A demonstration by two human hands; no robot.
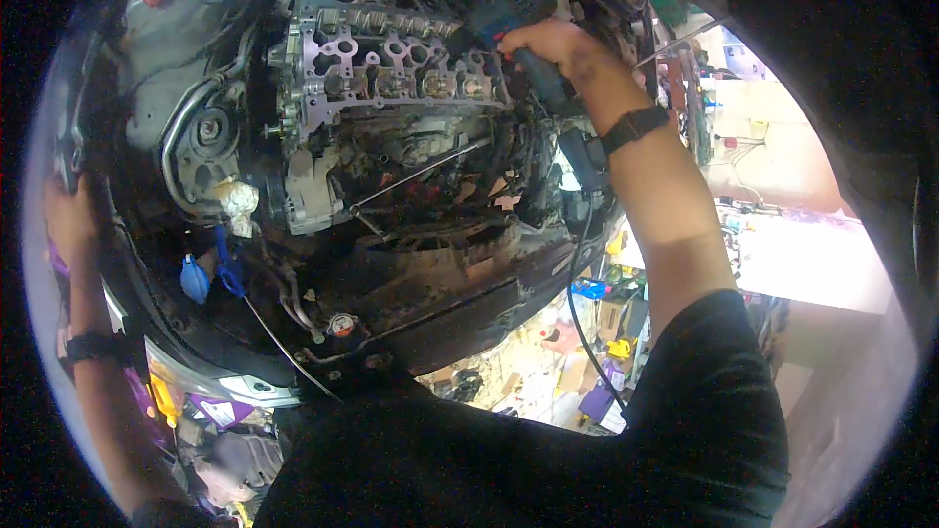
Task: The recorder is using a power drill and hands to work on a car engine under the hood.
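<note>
The right hand point(548, 42) is clamping around the dark body of a power tool point(548, 83), its fingers closing over the casing, probably because one arm is bearing the weight at full reach. The left hand point(73, 220) is lying along the left edge of the engine bay point(469, 318), perhaps bracing the leaning body; whether its fingers are gripping anything, I cannot tell.

Largest of all, the engine bay is spreading beneath both arms. Toward its far edge the engine's bare metal cylinder head point(362, 88) is sitting with its openings facing up, leaving its top surface within reach. The power tool is hanging over the right end of that head, toward the bay's far right corner; its working end is hiding in shadow, so contact is impossible to judge.

A black cable point(577, 303) is trailing from below the tool across the near right corner, apparently hanging loose so the arm can move freely. A thin rod point(421, 176) is slanting across the gap on the near side of the head. Nearer the left edge, a white wad point(238, 198) is sitting by a bent pipe point(171, 142), possibly covering an opening, and a blue bulb-shaped piece point(194, 279) is hanging just beside it. Smallest, an orange-marked cap point(340, 325) is sitting close to the near edge.
</note>
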